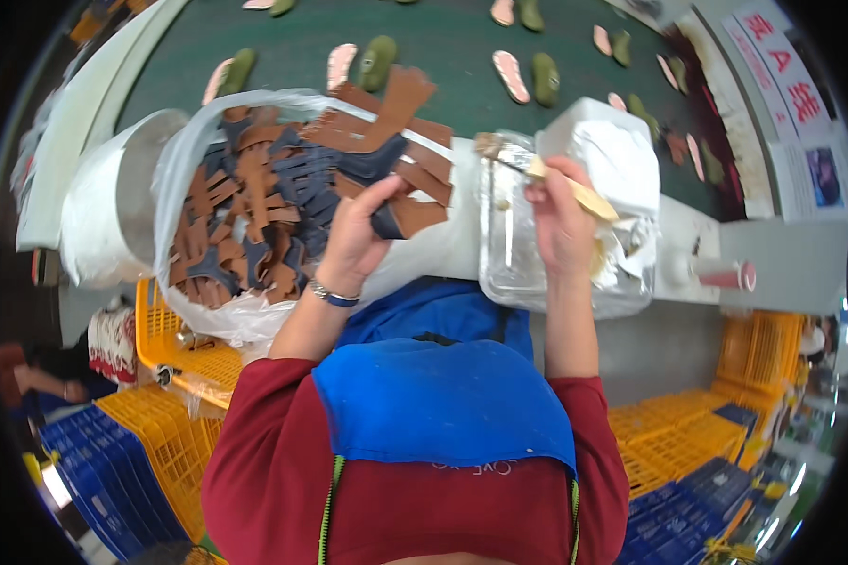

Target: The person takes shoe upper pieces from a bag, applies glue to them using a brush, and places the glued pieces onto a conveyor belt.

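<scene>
My left hand [350,247] grips a strappy brown and navy shoe upper [386,132], fingers closed at its lower edge. Beneath and left of it, a clear plastic bag [171,165] is heaped with more brown and navy uppers [254,202]. My right hand [565,226] is closed round the pale wooden handle of a flat brush [586,198]. The brush's brownish bristles point left, over a clear plastic-lined tray [496,268]. A white foam box [589,118] stands just beyond that hand, with crumpled white film on and beside it.
Across the far side runs a green conveyor belt [424,42] with pairs of pink insoles [510,77] and olive-green shoe parts [545,79]. A white cylinder [104,202] lies left of the bag. Yellow crates [664,443] and blue crates [104,471] are stacked on both sides.
</scene>
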The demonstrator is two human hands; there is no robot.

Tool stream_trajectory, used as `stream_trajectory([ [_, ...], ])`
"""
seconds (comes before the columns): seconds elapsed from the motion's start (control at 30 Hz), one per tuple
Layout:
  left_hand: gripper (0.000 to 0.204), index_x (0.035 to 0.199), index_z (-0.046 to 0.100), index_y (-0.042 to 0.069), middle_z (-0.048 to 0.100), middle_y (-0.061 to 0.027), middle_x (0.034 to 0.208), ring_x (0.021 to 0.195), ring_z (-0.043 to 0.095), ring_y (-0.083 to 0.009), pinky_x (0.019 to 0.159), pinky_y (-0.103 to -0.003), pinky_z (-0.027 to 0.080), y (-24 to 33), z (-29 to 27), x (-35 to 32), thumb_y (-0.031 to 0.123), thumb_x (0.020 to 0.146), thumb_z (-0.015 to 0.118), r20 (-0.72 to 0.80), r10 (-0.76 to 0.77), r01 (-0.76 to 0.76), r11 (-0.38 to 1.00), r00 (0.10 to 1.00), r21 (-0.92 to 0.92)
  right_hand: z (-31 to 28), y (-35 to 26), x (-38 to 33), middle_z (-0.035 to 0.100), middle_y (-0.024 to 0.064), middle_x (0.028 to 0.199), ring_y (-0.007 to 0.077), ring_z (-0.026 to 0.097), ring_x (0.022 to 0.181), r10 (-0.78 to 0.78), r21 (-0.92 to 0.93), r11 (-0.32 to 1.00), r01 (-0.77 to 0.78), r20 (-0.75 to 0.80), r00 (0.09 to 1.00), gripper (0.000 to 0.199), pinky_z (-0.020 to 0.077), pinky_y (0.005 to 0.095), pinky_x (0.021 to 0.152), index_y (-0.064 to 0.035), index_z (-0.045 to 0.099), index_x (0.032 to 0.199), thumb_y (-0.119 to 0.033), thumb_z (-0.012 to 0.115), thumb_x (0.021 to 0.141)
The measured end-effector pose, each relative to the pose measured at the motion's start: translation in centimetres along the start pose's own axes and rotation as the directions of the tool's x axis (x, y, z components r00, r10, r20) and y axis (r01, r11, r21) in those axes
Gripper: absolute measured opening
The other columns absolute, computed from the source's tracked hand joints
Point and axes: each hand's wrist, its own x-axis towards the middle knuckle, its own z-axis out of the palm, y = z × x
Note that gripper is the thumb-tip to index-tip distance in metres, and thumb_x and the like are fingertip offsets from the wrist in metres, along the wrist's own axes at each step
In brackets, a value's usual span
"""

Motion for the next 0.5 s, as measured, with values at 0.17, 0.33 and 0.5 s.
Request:
stream_trajectory([
  [0.17, 0.026, 0.104, 0.049, 0.0, 0.055, -0.0087, 0.098, 0.089, 0.055, -0.018, 0.077, -0.031, 0.046, -0.7, 1.2, -0.5, 0.005, 0.079, 0.051, 0.023, 0.022, -0.024, 0.998, 0.999, 0.064, 0.9, -0.6, -0.6, 0.053, 0.003, 0.073, 0.0085, 0.047, 0.064, -0.146, -0.357, 0.923, 0.143, 0.019, 0.989, 0.011, 0.0377, 0.0207, 0.058, 0.0013, 0.058, 0.082, -0.009, 0.056, 0.078],
  [0.33, 0.025, 0.104, 0.048, 0.001, 0.055, -0.0074, 0.097, 0.088, 0.055, -0.0167, 0.076, -0.031, 0.046, -1.2, 1.3, -0.5, 0.004, 0.079, 0.05, 0.047, -0.027, 0.028, 1.0, 0.999, -0.001, 0.7, -1.1, -1.2, 0.053, 0.0019, 0.067, 0.0072, 0.046, 0.061, -0.093, -0.617, 0.776, 0.128, 0.088, 0.992, 0.012, 0.0359, 0.0202, 0.055, -0.0001, 0.059, 0.077, -0.012, 0.056, 0.078],
  [0.5, 0.024, 0.103, 0.049, -0.001, 0.056, -0.0089, 0.095, 0.088, 0.054, -0.0184, 0.079, -0.032, 0.044, -1.5, 1.1, -0.4, 0.008, 0.08, 0.049, 0.038, -0.001, -0.002, 0.998, 0.999, 0.06, 1.0, -2.7, -0.9, 0.055, 0.002, 0.068, 0.0066, 0.048, 0.063, -0.145, -0.457, 0.881, 0.123, -0.013, 0.989, 0.013, 0.0374, 0.0201, 0.054, 0.0004, 0.059, 0.077, -0.012, 0.056, 0.079],
])
